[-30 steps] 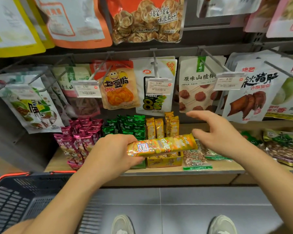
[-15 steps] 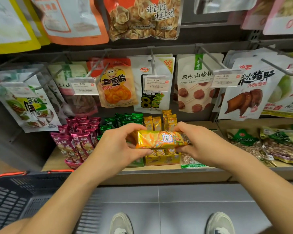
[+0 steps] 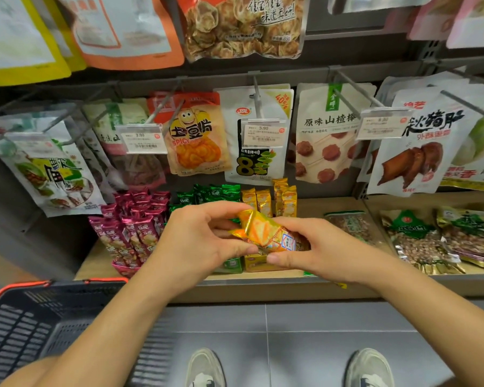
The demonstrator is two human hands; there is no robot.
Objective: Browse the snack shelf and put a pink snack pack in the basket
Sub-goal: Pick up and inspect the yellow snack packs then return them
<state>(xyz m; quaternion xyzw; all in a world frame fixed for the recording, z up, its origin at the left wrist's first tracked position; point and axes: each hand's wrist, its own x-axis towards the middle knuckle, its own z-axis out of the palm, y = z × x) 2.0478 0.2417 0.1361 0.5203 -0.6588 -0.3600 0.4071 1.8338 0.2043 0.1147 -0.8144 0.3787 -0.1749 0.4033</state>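
Both hands hold one yellow-orange snack pack (image 3: 266,233) in front of the low shelf. My left hand (image 3: 204,238) pinches its left end and my right hand (image 3: 316,247) grips its right end; the pack is tilted, its near end toward me. Several pink snack packs (image 3: 132,227) stand in a box at the shelf's left, just left of my left hand. The dark basket (image 3: 28,328) with an orange rim hangs at the lower left, under my left forearm.
Green packs (image 3: 210,192) and yellow packs (image 3: 274,201) stand behind my hands. Nut bags (image 3: 419,241) lie on the shelf to the right. Hanging bags on metal hooks with price tags (image 3: 141,139) jut out above. The shelf's front edge (image 3: 263,287) runs below my hands. My shoes stand on grey tiles.
My right hand has come onto the yellow pack, which was held level by my left hand alone. Both hands have since turned the pack so it points toward me.
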